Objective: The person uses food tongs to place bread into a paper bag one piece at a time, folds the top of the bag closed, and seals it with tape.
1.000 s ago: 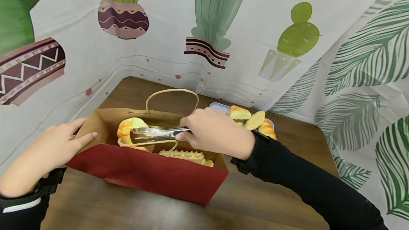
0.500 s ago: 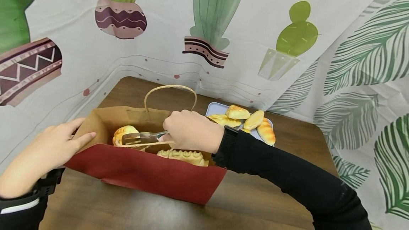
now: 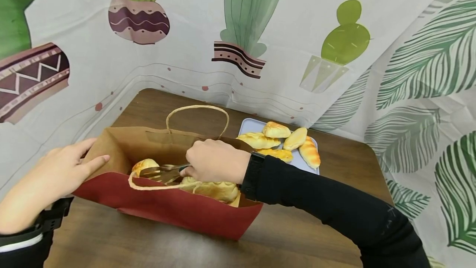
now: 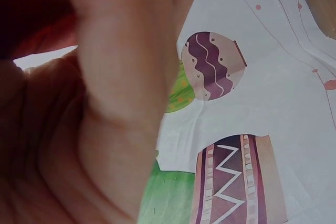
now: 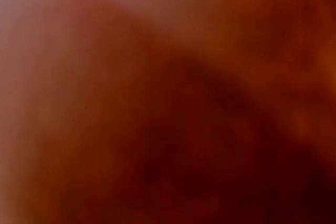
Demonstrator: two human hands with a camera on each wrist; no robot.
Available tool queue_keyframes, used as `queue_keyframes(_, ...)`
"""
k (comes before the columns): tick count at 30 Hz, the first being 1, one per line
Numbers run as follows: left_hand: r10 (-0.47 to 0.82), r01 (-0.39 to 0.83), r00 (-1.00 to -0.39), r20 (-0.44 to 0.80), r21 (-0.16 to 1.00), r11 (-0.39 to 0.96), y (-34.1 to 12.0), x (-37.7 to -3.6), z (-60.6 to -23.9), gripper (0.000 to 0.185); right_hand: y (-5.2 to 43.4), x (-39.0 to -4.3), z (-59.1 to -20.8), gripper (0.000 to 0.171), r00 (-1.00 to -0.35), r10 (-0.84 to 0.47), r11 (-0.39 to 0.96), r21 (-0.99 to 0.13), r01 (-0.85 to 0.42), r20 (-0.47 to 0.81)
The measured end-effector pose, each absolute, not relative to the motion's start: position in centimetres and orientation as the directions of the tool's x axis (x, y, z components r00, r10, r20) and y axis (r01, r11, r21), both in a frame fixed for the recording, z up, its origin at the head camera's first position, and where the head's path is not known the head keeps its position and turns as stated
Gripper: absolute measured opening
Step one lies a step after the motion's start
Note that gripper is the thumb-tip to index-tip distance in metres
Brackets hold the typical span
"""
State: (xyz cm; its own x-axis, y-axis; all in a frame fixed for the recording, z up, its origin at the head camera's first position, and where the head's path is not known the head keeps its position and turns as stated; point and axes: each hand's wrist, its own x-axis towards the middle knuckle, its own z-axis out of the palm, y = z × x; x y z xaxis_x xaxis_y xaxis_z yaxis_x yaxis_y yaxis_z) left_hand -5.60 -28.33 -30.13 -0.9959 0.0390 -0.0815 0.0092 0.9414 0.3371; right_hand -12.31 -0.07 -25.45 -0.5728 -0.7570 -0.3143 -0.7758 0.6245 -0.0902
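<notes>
A red paper bag (image 3: pixel 174 208) with a brown inside stands on the table in the head view, its mouth facing up. My left hand (image 3: pixel 68 171) grips its left edge, thumb over the rim. Inside the mouth, my right hand (image 3: pixel 213 161) holds metal tongs (image 3: pixel 167 170) that point left. The tongs' tips lie against a round golden bun (image 3: pixel 144 164); whether they still squeeze it I cannot tell. Pale bread (image 3: pixel 215 190) lies in the bag below my right hand. The left wrist view shows my hand close up; the right wrist view is dark and blurred.
Behind the bag at the right, a pale blue tray (image 3: pixel 247 125) bears several breads, among them a golden roll (image 3: pixel 309 153). Twine handles (image 3: pixel 197 106) rise at the bag's back and loop over its front. A cactus-print cloth (image 3: pixel 193 24) hangs behind the wooden table (image 3: pixel 334 148).
My right hand has moved left and down into the bag with the tongs, and the bun sits lower. More of the tray shows. The front handle has flopped outward. The left hand stays put.
</notes>
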Motion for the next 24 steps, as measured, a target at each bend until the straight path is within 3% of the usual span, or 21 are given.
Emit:
queue_keyframes(17, 0.042, 0.011, -0.995, -0.085, 0.338, 0.941, -28.1, -5.5, -29.8, 0.057, 1.8, -12.1, -24.5, 0.038, -0.613, -0.722, 0.670, -0.102, -0.736, -0.320)
queue_keyframes(24, 0.044, 0.015, -0.996, -0.078, 0.337, 0.941, -28.2, -5.5, -29.9, 0.057, 4.1, -12.3, -23.5, 0.032, -0.609, -0.731, 0.671, -0.163, -0.723, -0.307)
